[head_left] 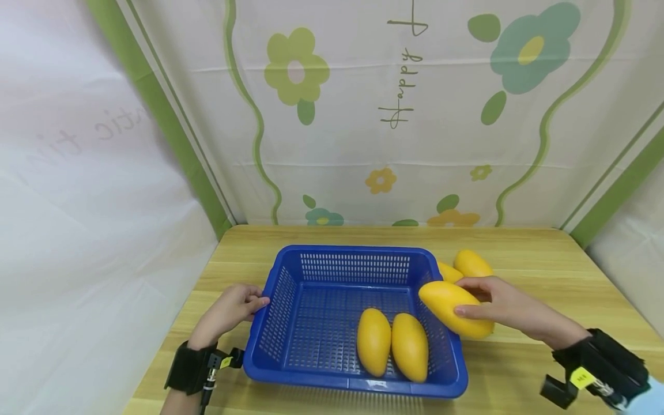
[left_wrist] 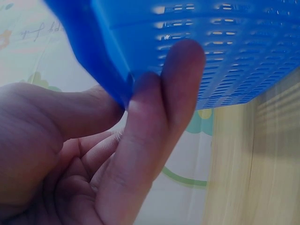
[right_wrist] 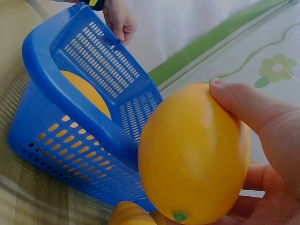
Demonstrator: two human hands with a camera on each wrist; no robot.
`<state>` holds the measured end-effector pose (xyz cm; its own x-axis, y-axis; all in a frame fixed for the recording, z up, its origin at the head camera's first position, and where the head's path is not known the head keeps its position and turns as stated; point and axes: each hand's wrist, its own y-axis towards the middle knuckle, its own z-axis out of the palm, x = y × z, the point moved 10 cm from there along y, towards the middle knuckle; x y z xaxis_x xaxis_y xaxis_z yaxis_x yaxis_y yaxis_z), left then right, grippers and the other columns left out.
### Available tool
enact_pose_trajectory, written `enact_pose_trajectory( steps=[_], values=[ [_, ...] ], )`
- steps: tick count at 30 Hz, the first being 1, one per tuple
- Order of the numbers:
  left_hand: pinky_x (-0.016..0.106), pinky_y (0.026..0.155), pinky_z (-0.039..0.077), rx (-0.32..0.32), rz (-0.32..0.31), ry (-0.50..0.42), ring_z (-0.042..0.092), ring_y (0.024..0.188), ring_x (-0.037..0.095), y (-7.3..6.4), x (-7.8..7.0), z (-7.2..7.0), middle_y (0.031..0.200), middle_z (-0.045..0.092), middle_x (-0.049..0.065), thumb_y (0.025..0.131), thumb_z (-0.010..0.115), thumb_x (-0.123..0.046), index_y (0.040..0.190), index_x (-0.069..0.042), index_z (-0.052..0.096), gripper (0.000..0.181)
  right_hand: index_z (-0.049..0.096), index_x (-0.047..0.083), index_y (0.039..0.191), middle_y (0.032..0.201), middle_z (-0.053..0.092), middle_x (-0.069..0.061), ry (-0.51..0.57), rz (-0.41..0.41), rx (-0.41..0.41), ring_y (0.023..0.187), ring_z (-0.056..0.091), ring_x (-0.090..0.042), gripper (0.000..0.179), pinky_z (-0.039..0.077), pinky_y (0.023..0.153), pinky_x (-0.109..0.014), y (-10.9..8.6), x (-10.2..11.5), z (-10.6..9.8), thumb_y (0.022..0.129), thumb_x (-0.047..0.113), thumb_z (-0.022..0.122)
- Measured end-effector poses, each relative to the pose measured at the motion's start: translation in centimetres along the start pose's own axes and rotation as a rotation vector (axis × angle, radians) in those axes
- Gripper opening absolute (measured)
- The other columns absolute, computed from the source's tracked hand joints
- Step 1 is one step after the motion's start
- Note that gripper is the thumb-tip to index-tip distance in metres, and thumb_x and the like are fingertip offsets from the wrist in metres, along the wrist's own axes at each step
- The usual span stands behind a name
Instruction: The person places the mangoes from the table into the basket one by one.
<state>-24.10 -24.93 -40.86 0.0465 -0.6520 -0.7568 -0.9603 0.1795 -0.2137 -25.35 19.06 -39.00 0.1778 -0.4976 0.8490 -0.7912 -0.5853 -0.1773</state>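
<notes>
A blue plastic basket (head_left: 353, 381) with slotted walls stands on the table, and two yellow mangoes (head_left: 373, 341) lie side by side in its right front part. My left hand (head_left: 233, 308) pinches the basket's left rim, thumb on top and fingers (left_wrist: 183, 79) against the outer wall. With my right hand (head_left: 510, 308) I grip another mango (head_left: 456, 308) between thumb and fingers, over the basket's right rim. Its green stem end (right_wrist: 180, 216) shows in the right wrist view. Behind that hand more mangoes (head_left: 473, 263) lie on the table, partly hidden.
The wooden table (head_left: 524, 248) ends at a white cloth backdrop (head_left: 337, 132) printed with flowers. Similar cloth hangs at the left side (head_left: 104, 230) and the right. A black camera strap sits on each wrist.
</notes>
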Motion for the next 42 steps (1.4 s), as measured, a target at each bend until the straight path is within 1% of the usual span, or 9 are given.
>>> enact_pose_trajectory(
  steps=[14, 18, 26, 35, 42],
  values=[
    [0.034, 0.071, 0.063, -0.010, 0.006, 0.011, 0.072, 0.076, 0.017, -0.1, 0.0, -0.1, 0.078, 0.070, 0.005, 0.102, 0.057, -0.015, 0.096, 0.000, 0.069, 0.020, 0.058, -0.001, 0.129, 0.107, 0.066, -0.010, -0.028, 0.000, 0.015, 0.094, 0.060, -0.014, 0.043, 0.052, 0.079, -0.022, 0.9, 1.2, 0.6, 0.096, 0.027, 0.066],
    [0.034, 0.071, 0.063, -0.008, 0.007, 0.010, 0.072, 0.077, 0.017, -0.1, 0.1, -0.1, 0.079, 0.070, 0.005, 0.102, 0.056, -0.015, 0.096, 0.000, 0.069, 0.021, 0.058, 0.000, 0.130, 0.106, 0.066, -0.009, -0.033, -0.013, 0.025, 0.095, 0.060, -0.015, 0.044, 0.052, 0.079, -0.022, 1.2, 1.5, 0.9, 0.096, 0.027, 0.067],
    [0.034, 0.072, 0.063, -0.010, 0.009, 0.019, 0.072, 0.077, 0.016, 0.0, 0.1, -0.1, 0.079, 0.071, 0.005, 0.102, 0.056, -0.015, 0.097, 0.000, 0.069, 0.020, 0.061, 0.004, 0.127, 0.106, 0.067, -0.009, -0.018, -0.064, 0.052, 0.094, 0.061, -0.016, 0.036, 0.052, 0.080, -0.022, 1.7, 2.3, 1.6, 0.097, 0.024, 0.066],
    [0.032, 0.070, 0.063, -0.004, 0.020, 0.001, 0.072, 0.076, 0.017, 0.0, 0.1, 0.0, 0.081, 0.072, 0.005, 0.102, 0.056, -0.015, 0.097, 0.001, 0.069, 0.021, 0.064, 0.009, 0.123, 0.106, 0.067, -0.005, -0.073, -0.072, 0.039, 0.095, 0.060, -0.016, 0.034, 0.051, 0.082, -0.023, 2.5, 3.0, 2.1, 0.095, 0.027, 0.068],
    [0.032, 0.071, 0.063, -0.002, 0.028, 0.001, 0.072, 0.077, 0.017, 0.0, 0.0, 0.0, 0.082, 0.072, 0.005, 0.102, 0.056, -0.015, 0.099, 0.001, 0.070, 0.021, 0.065, 0.009, 0.121, 0.104, 0.068, -0.004, -0.057, -0.106, 0.050, 0.094, 0.059, -0.014, 0.032, 0.051, 0.080, -0.023, 3.0, 3.8, 2.6, 0.094, 0.027, 0.069]
  ],
)
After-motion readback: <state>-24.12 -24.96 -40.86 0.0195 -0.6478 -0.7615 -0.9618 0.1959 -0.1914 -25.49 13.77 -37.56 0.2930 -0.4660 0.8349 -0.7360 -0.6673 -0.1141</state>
